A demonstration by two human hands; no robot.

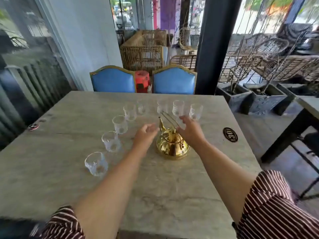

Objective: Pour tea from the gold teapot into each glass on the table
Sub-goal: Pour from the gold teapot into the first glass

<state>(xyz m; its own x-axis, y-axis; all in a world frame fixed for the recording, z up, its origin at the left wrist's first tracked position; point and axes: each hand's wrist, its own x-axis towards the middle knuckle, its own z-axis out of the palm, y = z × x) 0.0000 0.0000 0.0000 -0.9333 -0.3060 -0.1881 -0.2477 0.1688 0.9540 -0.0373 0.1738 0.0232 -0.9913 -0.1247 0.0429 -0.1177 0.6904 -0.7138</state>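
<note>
A gold teapot [172,146] stands on the stone table [69,169] in the middle, spout pointing away, its wire handle tipped back. Several clear glasses curve around it in an arc, from the nearest glass [96,163] at the left, past another glass [119,124], to the far right glass [196,111]. They look empty. My left hand [145,134] hovers just left of the spout, fingers apart, holding nothing. My right hand [190,129] hovers just right of the handle, fingers spread, touching nothing that I can see.
Two blue chairs [113,80] stand at the table's far edge with a red object [142,81] between them. A round black badge [230,134] lies at the right of the tabletop. Grey planters [241,99] and another table [309,107] are at the right.
</note>
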